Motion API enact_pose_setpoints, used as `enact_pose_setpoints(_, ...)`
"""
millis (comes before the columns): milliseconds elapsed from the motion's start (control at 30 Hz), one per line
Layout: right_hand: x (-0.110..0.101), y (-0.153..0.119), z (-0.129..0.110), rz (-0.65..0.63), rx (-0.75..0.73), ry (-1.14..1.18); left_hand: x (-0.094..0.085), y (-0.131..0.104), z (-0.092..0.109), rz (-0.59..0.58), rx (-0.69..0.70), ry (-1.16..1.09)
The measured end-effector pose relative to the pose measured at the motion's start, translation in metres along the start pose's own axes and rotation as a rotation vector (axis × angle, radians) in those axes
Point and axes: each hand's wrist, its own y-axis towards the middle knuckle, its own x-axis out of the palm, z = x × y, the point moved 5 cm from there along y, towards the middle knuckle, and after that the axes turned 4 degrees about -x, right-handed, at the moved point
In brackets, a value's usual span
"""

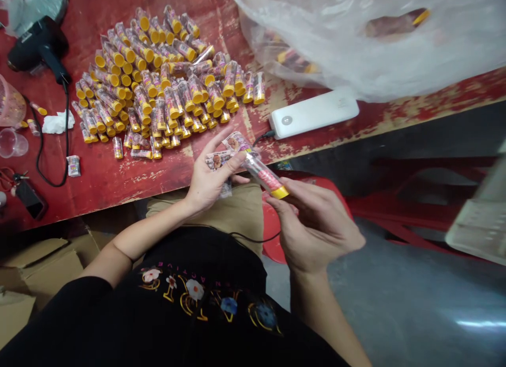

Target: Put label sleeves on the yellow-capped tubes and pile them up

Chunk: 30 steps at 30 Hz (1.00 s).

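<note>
My right hand [316, 219] pinches a clear tube with a yellow cap [263, 174] by its capped end; something pink shows inside. The tube's far end meets the fingers of my left hand [209, 177]. That hand is closed on several printed plastic sleeves [219, 158], fanned out between thumb and fingers. Whether the tube's tip is inside one of the sleeves I cannot tell. Both hands are over my lap, at the near edge of the red table [130, 180]. Beyond them lies a large heap of similar yellow-capped tubes [158, 93] in printed wrap.
A white power bank [314, 114] with a cable lies near the edge. Behind it spreads a big translucent plastic bag [356, 45] with tubes inside. To the left are a black heat gun [39, 48], a pink basket [11, 106] and a clear cup [13, 143]. A red stool [276, 245] stands below.
</note>
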Motion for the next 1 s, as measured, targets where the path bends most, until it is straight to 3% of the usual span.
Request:
enact_pose_setpoints(67, 0.001, -0.003, 0.006, 0.009, 0.050, 0.038, 0.001, -0.001, 0.000, -0.029, -0.005, -0.013)
enact_pose_setpoints(200, 0.005, -0.010, 0.025, 0.082, 0.319, 0.263, 0.003, -0.003, 0.001, -0.030, -0.030, 0.009)
enact_pose_setpoints(367, 0.006, -0.011, 0.017, 0.100, 0.210, 0.158, 0.005, -0.005, 0.003, -0.015, -0.060, -0.008)
enact_pose_setpoints(667, 0.025, -0.032, 0.057, 0.098, 0.633, 0.598, 0.008, -0.008, 0.003, -0.118, -0.037, 0.084)
enact_pose_setpoints(833, 0.023, -0.026, 0.037, 0.210, 0.445, 0.395, 0.003, -0.003, 0.000, -0.175, -0.039, 0.120)
enact_pose_setpoints(1000, 0.026, -0.018, 0.034, 0.106, 0.520, 0.434, 0.003, 0.001, -0.002, -0.309, -0.091, 0.134)
